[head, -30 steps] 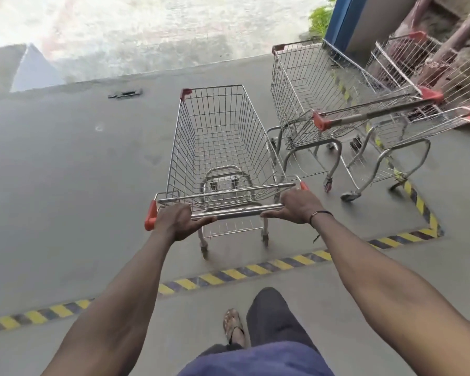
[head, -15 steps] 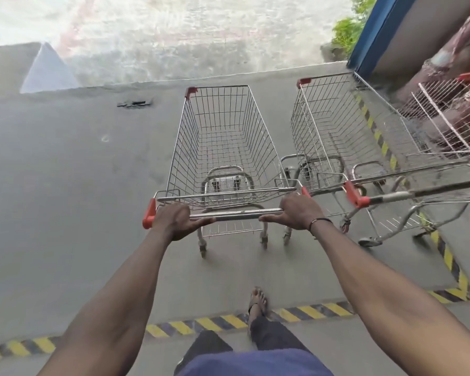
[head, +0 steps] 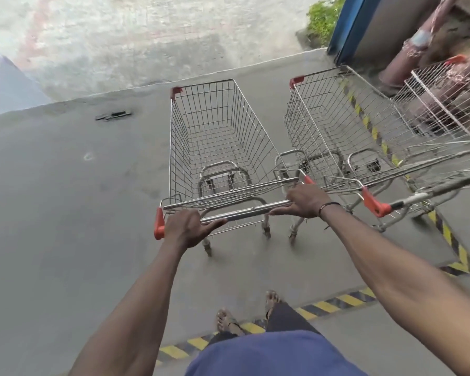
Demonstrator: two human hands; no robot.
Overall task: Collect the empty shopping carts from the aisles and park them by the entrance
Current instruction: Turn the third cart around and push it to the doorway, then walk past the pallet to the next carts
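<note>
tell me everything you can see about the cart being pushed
The pushed cart is a silver wire-mesh basket, empty, upright on castors on the grey concrete floor. It has red corner caps and a shiny metal handlebar with red ends. The left hand and right hand each hold the bar. It stands just left of a parked cart, roughly parallel; I cannot tell whether they touch.

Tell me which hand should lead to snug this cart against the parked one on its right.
Left, probably. The left hand grips the handle's far end, away from the parked cart, so pushing there swings the held cart rightward. The right hand sits beside the neighbour's handle, with little room.
</note>
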